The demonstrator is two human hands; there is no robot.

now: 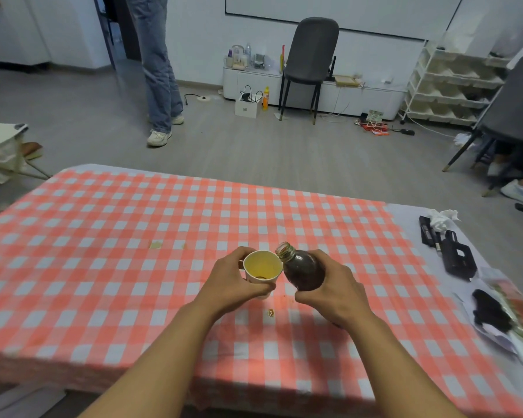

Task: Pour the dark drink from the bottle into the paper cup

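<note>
Near the middle of the counter (103, 236), toward its near edge, the left hand (228, 283) has its grip clamped around the paper cup (261, 271). The right hand (329, 291) has its grip clamped on the bottle (302, 271) of dark drink, tilted with its open mouth just beside the cup's rim.

Glossy bottle (303, 271), matt paper cup (261, 267), cloth tablecloth (133, 251).

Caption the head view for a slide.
Left hand steadies a paper cup while right hand tilts an open bottle toward it.
</note>
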